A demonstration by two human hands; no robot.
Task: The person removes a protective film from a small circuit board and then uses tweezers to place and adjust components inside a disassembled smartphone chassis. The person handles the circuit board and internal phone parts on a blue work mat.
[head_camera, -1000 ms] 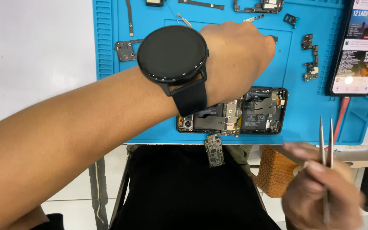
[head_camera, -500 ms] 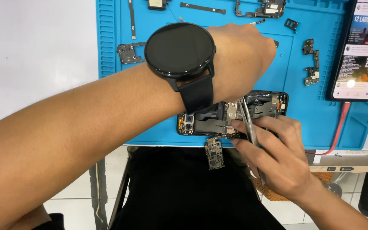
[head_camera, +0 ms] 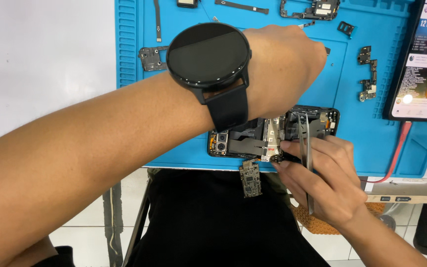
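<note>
- Our left hand [head_camera: 285, 69] reaches across the blue work mat [head_camera: 129, 59] and rests over the far edge of the opened phone [head_camera: 273, 132]; its fingers are folded under and hidden, so we cannot tell whether they press the phone or hold anything.
- Our right hand [head_camera: 329, 180] grips metal tweezers [head_camera: 305, 158], whose tips point into the phone's middle, just right of the pale metal shield [head_camera: 272, 136]. The thumb and forefinger also pinch at a small dark part [head_camera: 276, 158] on the phone's near edge.
- The phone lies at the near edge of the mat, its cameras [head_camera: 220, 142] at the left end. A small green circuit board [head_camera: 249, 178] hangs over the mat's near edge, just in front of it.
- We judge the work here to be fine picking inside the phone. It will go best if we keep the left hand steady on the frame so that the body cannot slide.
- We should bring the tips in low and grip lightly, for the flat cables [head_camera: 245, 143] nearby tear easily.
- The hanging board could drop; we would do well to keep our wrist clear of it.
- Loose parts [head_camera: 369, 74] lie far and to the right, beside a second phone with a lit screen [head_camera: 421, 64].
</note>
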